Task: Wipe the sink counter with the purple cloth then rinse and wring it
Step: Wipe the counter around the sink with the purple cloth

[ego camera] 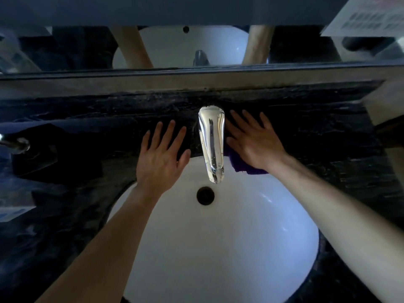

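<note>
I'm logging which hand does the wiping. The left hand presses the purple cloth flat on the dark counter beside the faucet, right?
Not quite: the head view shows the right hand pressing the purple cloth flat on the dark counter beside the faucet. The left hand lies flat and bare.

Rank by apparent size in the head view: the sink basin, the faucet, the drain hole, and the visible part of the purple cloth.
1. Sink basin, by far the largest.
2. Faucet.
3. Purple cloth, though the right hand covers most of it, so only its visible part is ranked.
4. Drain hole, smallest.
</note>
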`<state>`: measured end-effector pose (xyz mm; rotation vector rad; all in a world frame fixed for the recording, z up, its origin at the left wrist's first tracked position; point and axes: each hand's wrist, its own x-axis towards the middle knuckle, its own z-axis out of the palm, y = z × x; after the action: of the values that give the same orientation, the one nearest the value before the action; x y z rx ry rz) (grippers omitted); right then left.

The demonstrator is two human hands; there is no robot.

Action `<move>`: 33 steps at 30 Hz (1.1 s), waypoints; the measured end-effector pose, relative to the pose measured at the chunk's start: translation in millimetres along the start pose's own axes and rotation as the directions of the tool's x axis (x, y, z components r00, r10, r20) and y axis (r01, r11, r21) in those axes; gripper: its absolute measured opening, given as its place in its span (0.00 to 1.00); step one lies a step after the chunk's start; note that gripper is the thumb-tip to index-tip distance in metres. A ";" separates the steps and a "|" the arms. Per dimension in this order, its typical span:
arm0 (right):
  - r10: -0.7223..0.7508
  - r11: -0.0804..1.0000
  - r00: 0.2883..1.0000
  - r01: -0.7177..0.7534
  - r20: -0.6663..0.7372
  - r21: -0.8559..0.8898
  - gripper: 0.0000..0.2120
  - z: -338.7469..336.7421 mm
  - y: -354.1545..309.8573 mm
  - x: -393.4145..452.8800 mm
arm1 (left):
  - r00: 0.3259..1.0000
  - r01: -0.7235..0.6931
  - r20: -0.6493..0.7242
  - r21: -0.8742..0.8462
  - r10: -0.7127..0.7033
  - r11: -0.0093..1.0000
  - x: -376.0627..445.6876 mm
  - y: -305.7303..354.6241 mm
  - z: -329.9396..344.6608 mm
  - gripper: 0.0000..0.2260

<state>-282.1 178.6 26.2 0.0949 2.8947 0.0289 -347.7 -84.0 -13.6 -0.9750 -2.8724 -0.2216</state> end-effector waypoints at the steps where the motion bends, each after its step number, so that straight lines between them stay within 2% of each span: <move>1: 0.039 0.999 0.999 -0.039 0.020 -0.021 0.29 3.2 14.8 -2.2 | 1.000 0.009 -0.004 -0.005 -0.009 1.000 0.3 -0.1 -0.1 0.26; 5: 0.300 0.954 0.954 -0.300 -0.018 -0.015 0.28 6.3 58.6 -19.2 | 1.000 0.018 0.003 -0.006 -0.018 1.000 1.2 0.9 -0.4 0.26; 8: 0.430 0.903 0.903 -0.430 0.008 0.028 0.28 4.4 34.3 -8.0 | 0.999 0.034 0.001 -0.001 -0.034 0.999 2.5 3.1 0.4 0.26; 10: 0.367 0.925 0.930 -0.365 -0.001 0.103 0.30 2.7 2.5 0.2 | 0.999 0.040 0.003 0.006 -0.040 0.999 1.7 2.7 0.0 0.26; 13: 0.115 0.974 0.993 -0.120 0.037 0.190 0.33 1.0 -17.5 -2.5 | 0.999 0.040 0.000 0.003 -0.040 0.999 2.4 2.1 -0.8 0.26; 16: -0.038 0.990 0.999 0.033 0.033 0.134 0.33 -1.1 3.9 -10.5 | 0.999 0.038 0.012 0.012 -0.038 0.999 1.7 2.7 -0.7 0.26; 18: -0.009 0.999 0.999 0.007 0.032 0.053 0.29 4.5 22.0 -14.1 | 0.999 0.039 0.012 0.011 -0.039 0.999 2.4 1.5 -0.5 0.26; 21: 0.182 0.983 0.983 -0.182 -0.034 0.006 0.26 16.9 50.0 -25.6 | 0.999 0.033 -0.006 0.004 -0.033 0.999 0.4 0.7 0.6 0.26; 24: 0.433 0.900 0.901 -0.431 -0.016 0.068 0.27 23.3 88.1 -43.7 | 0.999 0.033 -0.006 0.010 -0.033 0.999 1.3 1.7 1.3 0.26; 26: 0.544 0.833 0.838 -0.544 0.028 0.102 0.27 23.9 95.5 -48.0 | 0.999 0.041 0.001 0.006 -0.041 0.999 1.6 2.8 1.3 0.26; 29: 0.559 0.822 0.829 -0.548 -0.032 0.155 0.29 24.5 62.8 -37.3 | 0.999 0.049 0.005 0.021 -0.049 0.999 2.8 4.2 1.1 0.26; 33: 0.381 0.916 0.916 -0.357 -0.127 0.182 0.28 19.9 1.9 -18.7 | 0.998 0.049 0.025 0.046 -0.051 0.998 3.3 6.6 0.4 0.26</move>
<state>-259.1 179.5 11.5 0.7006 2.9868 -0.1287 -346.4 -76.8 -12.8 -0.9058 -2.9141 -0.1484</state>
